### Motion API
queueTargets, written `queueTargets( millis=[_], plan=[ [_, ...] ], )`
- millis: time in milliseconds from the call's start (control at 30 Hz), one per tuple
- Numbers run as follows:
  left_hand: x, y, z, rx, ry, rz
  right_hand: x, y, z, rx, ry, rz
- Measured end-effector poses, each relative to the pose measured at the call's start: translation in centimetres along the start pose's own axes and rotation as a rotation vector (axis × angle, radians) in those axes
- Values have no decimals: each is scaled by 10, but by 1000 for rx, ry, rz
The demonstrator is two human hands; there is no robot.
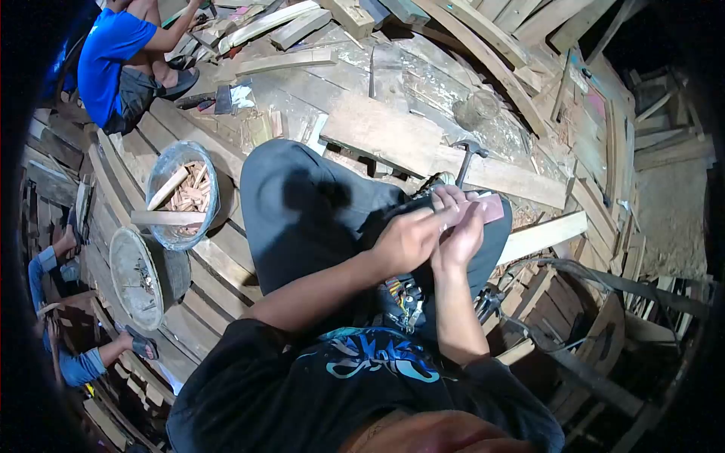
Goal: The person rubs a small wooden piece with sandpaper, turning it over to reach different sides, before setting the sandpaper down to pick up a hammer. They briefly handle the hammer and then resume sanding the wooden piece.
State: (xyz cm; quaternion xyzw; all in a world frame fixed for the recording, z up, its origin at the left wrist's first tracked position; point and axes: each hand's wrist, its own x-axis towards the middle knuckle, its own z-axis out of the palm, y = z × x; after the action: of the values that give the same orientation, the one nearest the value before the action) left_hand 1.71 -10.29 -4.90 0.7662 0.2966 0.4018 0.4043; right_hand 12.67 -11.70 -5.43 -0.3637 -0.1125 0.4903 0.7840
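Over my lap, my two hands meet in front of my right knee. My right hand (458, 240) is closed around a small pinkish flat rectangular piece (493, 207), whose end sticks out past the fingers. My left hand (410, 240) is closed and pressed in close against the right palm; whatever its fingers pinch is hidden. Just beyond the hands, a claw hammer (470, 153) has its head over a plank, with its handle pointing toward my knee. A wide pale board (384, 130) lies in front of my legs.
At left stand a bucket of wood offcuts (187, 192) and a second bucket (136, 279). Another person in a blue shirt (113, 57) sits at upper left; more people's limbs show at far left. Stacked timber (491, 68) and scraps cover the floor ahead and right.
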Motion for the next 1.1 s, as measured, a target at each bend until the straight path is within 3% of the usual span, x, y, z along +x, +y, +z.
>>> queueTargets(
  millis=[67, 167, 200, 300, 433, 500, 567, 600, 633, 700, 733, 767, 967, 1033, 1100],
  plan=[
    [-7, 2, 0, 45, -155, -106, 11, 0, -11, 27, -2, -35],
    [3, -12, 4, -13, 121, 128, 5, 4, -3, -17, 1, -7],
    [5, -12, 3, -8, 155, 92, 4, 8, -5, 24, -28, 20],
    [-4, -5, 1, 75, -37, -12, 12, 6, -2, 0, 30, -18],
    [6, -14, -1, 38, 121, 53, 8, 11, -3, -15, -16, 42],
    [4, -8, 3, -10, 55, -12, 14, 10, -5, -2, -7, 30],
    [-2, -9, 3, 154, -78, -18, 20, 9, -10, 24, 26, -14],
    [2, -12, 2, 127, -21, -17, 19, 11, -10, 26, -65, -24],
    [5, -16, 1, 97, 31, -18, 15, 12, -8, 7, 38, 30],
    [7, -18, -1, 113, 54, -72, 11, 17, -6, -49, 8, 29],
    [10, -13, -2, 103, 36, -50, 15, 15, -4, 61, -50, 33],
    [12, -9, -2, 96, 24, -26, 16, 13, 2, -13, 97, 30],
    [10, -26, 4, 78, 105, -9, 13, 17, 0, -71, 6, 61],
    [10, -12, 0, 55, -30, -89, 16, 11, 3, -41, 101, 57],
    [2, -15, 2, 107, -125, -104, 24, 11, -6, 38, 35, 0]
  ],
)
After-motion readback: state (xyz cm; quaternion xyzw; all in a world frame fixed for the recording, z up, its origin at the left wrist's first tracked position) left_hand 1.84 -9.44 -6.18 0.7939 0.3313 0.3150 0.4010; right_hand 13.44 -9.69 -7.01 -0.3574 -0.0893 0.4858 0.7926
